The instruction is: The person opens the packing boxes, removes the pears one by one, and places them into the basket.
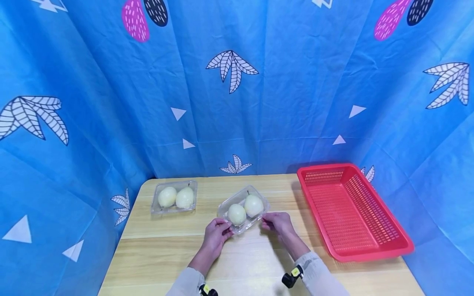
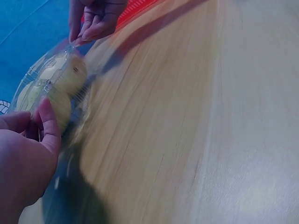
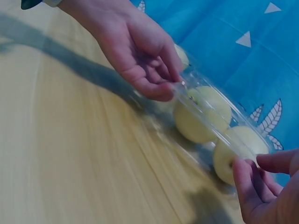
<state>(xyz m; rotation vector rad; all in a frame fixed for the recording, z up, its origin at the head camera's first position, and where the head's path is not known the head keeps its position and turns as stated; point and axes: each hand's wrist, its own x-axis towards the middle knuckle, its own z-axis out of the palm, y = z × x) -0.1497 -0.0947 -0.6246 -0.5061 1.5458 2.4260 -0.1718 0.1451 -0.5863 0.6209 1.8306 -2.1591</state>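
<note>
Fingers [image 3: 245, 184] of left hand [image 1: 214, 237] and right hand [image 1: 279, 225] pinch clear plastic container [image 1: 234, 198], near edge | two pale round fruits [image 1: 237, 214] inside | mid-desk, angled, between second container [image 1: 174, 210] and red basket [image 1: 340, 218] | wood-grain desk [image 1: 159, 263], blue leaf-print curtain [image 1: 292, 86]

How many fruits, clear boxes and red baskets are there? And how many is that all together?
Fruits: 4, two in each box
Clear boxes: 2, one of them held by the hands
Red basket: 1
Total: 7
</note>
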